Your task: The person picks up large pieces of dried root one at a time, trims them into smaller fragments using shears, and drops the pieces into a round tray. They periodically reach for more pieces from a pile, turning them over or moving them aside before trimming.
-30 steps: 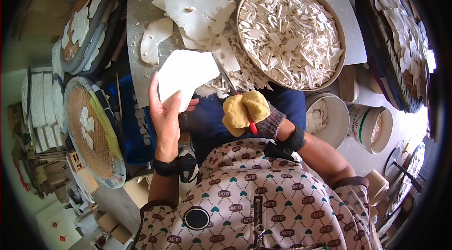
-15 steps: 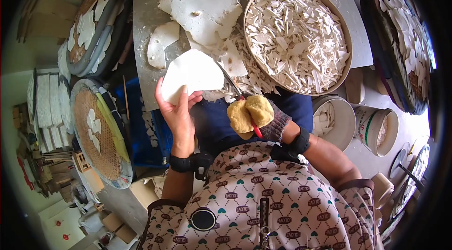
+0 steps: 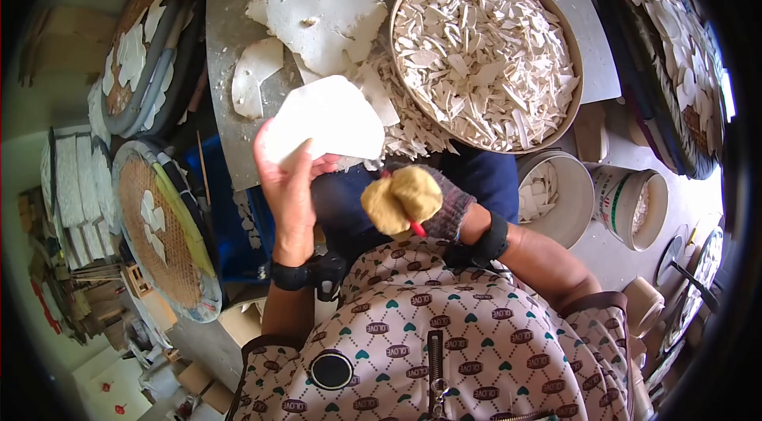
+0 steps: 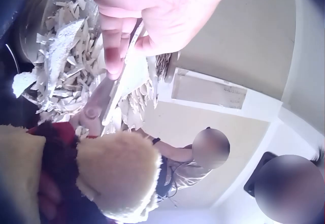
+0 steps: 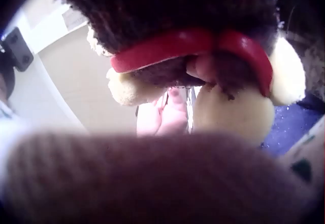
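- At the far left, white blocks [image 3: 75, 191] were stacked side by side, and near them a few white pieces were borne by a woven tray [image 3: 131, 207].
- Right of that tray, a blue crate [image 3: 234, 250] was partly covered by the bench [image 3: 594, 64].
- Over the near edge of the bench, a white sheet [image 3: 325, 123] was held up by the left hand [image 3: 287, 195]; its grip was clamped on the sheet, with the thumb laid across the near face.
- Behind the sheet, a large broken plate [image 3: 325, 12] was rested among other white fragments.
- Just beside the sheet, red-handled shears [image 4: 91, 113] with yellow padding [image 3: 389, 207] were held by the gloved right hand [image 3: 446, 197]; its grip was clamped round the handles. Whether the sheet was touched by the blades could not be told.
- Farther right, a round tray [image 3: 578, 88] was filled with narrow white scraps.
- Below it, more white pieces were held in a bucket [image 3: 575, 195], with a second bucket [image 3: 611, 199] placed beside it.
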A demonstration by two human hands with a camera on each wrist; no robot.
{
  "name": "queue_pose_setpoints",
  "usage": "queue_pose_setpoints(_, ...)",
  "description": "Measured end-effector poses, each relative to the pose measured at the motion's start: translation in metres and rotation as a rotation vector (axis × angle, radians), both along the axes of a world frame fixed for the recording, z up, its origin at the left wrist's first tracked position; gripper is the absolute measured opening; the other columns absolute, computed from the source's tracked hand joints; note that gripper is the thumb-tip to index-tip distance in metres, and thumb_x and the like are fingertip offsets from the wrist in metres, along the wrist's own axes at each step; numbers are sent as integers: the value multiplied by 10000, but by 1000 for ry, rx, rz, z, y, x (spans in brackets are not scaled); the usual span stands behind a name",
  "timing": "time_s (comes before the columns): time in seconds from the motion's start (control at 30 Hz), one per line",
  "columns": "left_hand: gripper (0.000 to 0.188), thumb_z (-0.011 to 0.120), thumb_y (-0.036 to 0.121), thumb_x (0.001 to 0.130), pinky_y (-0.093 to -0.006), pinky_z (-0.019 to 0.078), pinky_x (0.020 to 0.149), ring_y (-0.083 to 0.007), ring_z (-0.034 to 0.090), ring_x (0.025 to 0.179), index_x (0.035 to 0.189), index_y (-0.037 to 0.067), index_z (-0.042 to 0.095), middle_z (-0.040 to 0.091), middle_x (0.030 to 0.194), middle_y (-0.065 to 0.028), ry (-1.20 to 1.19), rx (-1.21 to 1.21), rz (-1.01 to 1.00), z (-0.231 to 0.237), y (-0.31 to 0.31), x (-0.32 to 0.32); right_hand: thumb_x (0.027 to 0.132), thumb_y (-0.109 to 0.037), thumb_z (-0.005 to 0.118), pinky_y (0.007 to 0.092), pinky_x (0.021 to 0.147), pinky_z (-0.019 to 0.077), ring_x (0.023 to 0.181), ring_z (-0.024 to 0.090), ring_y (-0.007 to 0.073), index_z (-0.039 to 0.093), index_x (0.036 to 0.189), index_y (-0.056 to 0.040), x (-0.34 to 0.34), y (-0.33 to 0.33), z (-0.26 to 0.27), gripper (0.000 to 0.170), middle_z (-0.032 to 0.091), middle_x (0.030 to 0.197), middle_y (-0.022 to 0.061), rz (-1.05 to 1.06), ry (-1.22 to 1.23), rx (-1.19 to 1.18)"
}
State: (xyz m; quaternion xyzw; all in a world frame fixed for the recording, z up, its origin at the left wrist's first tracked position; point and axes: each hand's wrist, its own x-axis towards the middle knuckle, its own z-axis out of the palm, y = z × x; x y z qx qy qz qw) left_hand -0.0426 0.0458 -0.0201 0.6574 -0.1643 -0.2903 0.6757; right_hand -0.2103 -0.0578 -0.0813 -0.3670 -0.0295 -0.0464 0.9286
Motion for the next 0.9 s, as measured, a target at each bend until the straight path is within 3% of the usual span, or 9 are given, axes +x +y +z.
queue_pose_setpoints(0.07, 524, 542, 13, 853, -260, 544, 553, -201, 641, 659, 1299, 71, 274, 593, 982, -160, 19, -18, 4, 5, 2, 4, 880, -54, 488, 301, 898, 465, 1025, 563, 180, 506, 1093, 51, 0, 0, -19, 239, 572, 1105, 113, 133, -148, 901)
queue_pose_setpoints(0.17, 523, 538, 12, 855, -252, 544, 553, -199, 642, 667, 1302, 70, 274, 592, 982, -159, 9, 10, -35, 9, -1, 3, 919, -101, 466, 338, 936, 453, 1060, 555, 218, 482, 1131, 67, -15, 0, -25, 271, 540, 1158, 162, -18, -66, 764)
queue_pose_setpoints(0.27, 543, 551, 29, 851, -252, 545, 553, -197, 639, 666, 1309, 70, 263, 590, 978, -160, 52, 40, -128, 9, -6, -4, 899, -109, 508, 347, 945, 449, 1059, 556, 234, 482, 1126, 69, -23, -2, -20, 289, 536, 1164, 169, -74, -5, 791)
queue_pose_setpoints(0.37, 563, 564, 41, 845, -255, 544, 549, -203, 638, 664, 1314, 69, 253, 589, 978, -159, 95, 51, -194, 8, -12, -5, 892, -108, 518, 333, 910, 464, 1026, 571, 211, 507, 1110, 45, -32, -8, -14, 267, 563, 1130, 148, -142, 68, 491)
queue_pose_setpoints(0.57, 562, 566, 42, 843, -250, 540, 540, -201, 639, 659, 1311, 64, 257, 589, 984, -161, 112, 89, -268, 7, -26, -8, 855, -152, 576, 279, 811, 480, 941, 596, 151, 574, 1026, -30, -46, -17, -17, 209, 622, 1016, 83, -359, 200, -808)
queue_pose_setpoints(0.67, 554, 566, 41, 841, -248, 540, 537, -198, 640, 653, 1307, 63, 267, 590, 985, -161, 99, 97, -287, 8, -31, -11, 810, -150, 631, 280, 815, 477, 915, 602, 176, 575, 1015, -46, -51, -14, -12, 236, 622, 993, 85, -377, 267, -481)
queue_pose_setpoints(0.77, 546, 565, 34, 837, -248, 542, 539, -194, 640, 648, 1301, 64, 279, 587, 995, -158, 89, 100, -293, 11, -33, -11, 793, -136, 650, 289, 819, 479, 911, 601, 183, 572, 1019, -56, -53, -15, -9, 252, 619, 972, 79, -298, 297, 65)
queue_pose_setpoints(0.87, 550, 564, 30, 828, -250, 543, 547, -190, 636, 673, 1303, 60, 287, 572, 1030, -151, 89, 113, -339, 15, -33, -11, 850, -139, 598, 295, 830, 484, 949, 587, 155, 554, 1034, -38, -49, -14, -18, 214, 603, 1002, 74, -410, 128, -230)
queue_pose_setpoints(0.9, 556, 564, 33, 823, -252, 541, 551, -187, 633, 698, 1307, 57, 291, 564, 1044, -145, 98, 120, -374, 18, -33, -10, 866, -110, 570, 297, 853, 483, 960, 585, 165, 545, 1042, -27, -48, -14, -19, 196, 598, 1016, 80, -332, 68, 105)
